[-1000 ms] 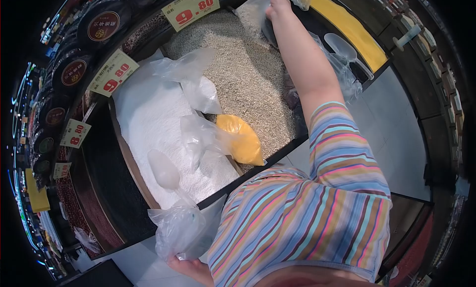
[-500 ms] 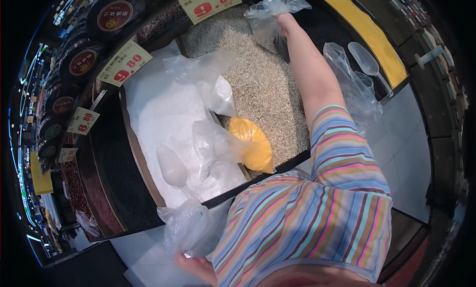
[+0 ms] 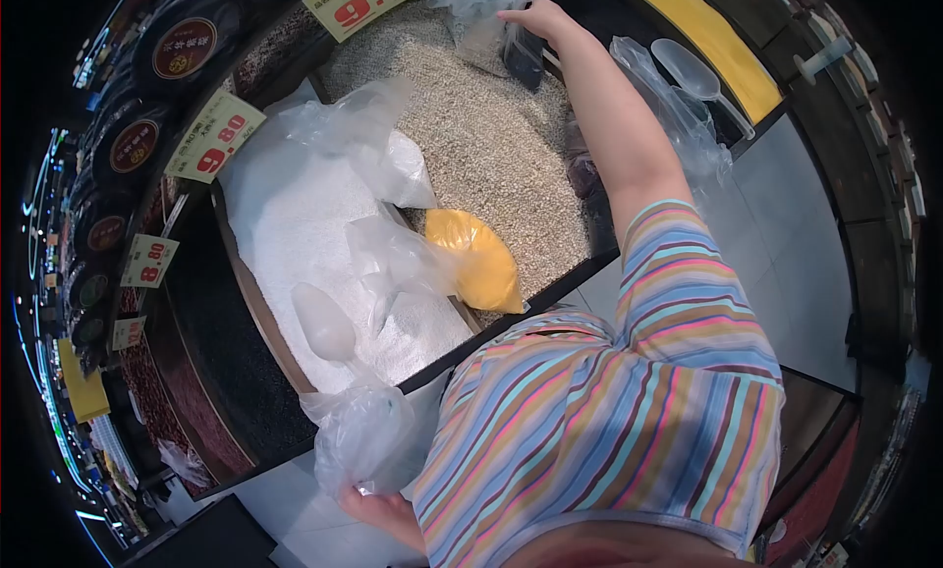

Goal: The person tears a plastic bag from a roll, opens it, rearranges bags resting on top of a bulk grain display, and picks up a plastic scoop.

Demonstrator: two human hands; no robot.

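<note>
At the lower left, my left hand (image 3: pixel 378 514) is closed on the gathered part of a clear plastic bag (image 3: pixel 363 432) in front of the bin. My right hand (image 3: pixel 540 20) reaches to the far side of the pale grain (image 3: pixel 462 107). Its thumb points left and its other fingers are bent against a second clear plastic bag (image 3: pixel 481 43), partly hidden by it. Something dark shows at that bag's lower right; I cannot tell if it is inside. Between the hands, a tied bag of yellow grain (image 3: pixel 474 262) lies across the divider.
White grain (image 3: pixel 295 210) fills the left bin, with a clear scoop (image 3: pixel 324 323) and a filled clear bag (image 3: pixel 403 170) on it. Another scoop (image 3: pixel 688 69) lies at the right beside a loose plastic bag (image 3: pixel 678 126). Price signs (image 3: pixel 216 136) stand along the back edge.
The whole view has shifted, so the bins sit higher and further left. My right thumb now stretches out to the left over the bag. My left hand still holds its bag.
</note>
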